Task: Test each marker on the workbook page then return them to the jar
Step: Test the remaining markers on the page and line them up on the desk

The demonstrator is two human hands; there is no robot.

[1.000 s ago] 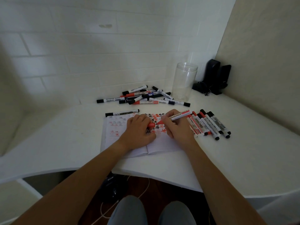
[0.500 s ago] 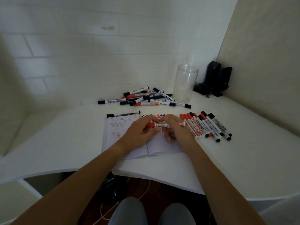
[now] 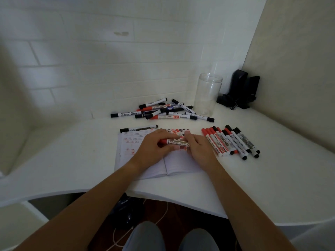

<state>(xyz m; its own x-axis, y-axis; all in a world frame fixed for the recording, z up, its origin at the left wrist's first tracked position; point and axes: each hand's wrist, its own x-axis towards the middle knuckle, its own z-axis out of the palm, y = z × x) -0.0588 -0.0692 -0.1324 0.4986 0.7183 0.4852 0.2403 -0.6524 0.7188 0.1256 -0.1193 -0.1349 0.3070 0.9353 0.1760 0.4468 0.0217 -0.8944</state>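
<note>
A red whiteboard marker with a white printed label (image 3: 176, 143) is held level above the open white workbook (image 3: 174, 163), its long axis running left to right across the view, almost parallel to the near edge of the white table (image 3: 272, 187). The left hand (image 3: 154, 149) is curled round the marker's left end, where a red tip or cap shows, and the right hand (image 3: 197, 147) pinches its right end between the fingertips; whether the cap is fully seated cannot be told, since the ends are covered by fingers. From the pose it is judged that the marker is being capped after its test on the page, where red and black marks are seen at the upper part. The relation that matters for the next move is this: the row of red- and black-capped markers laid side by side (image 3: 231, 142) lies just beside the right hand, to its right, with their long axes slanting from far-left to near-right, so the held marker would have to be turned from its crosswise lie to match them, and the right hand is the nearer one for that. The clear tall cylindrical jar (image 3: 207, 95) stands well beyond, to the far right, upright with nothing visible inside, next to a loose heap of mixed markers (image 3: 161, 111) that is probably yet untested. A single black-capped marker (image 3: 138, 128) lies along the workbook's far edge.
</note>
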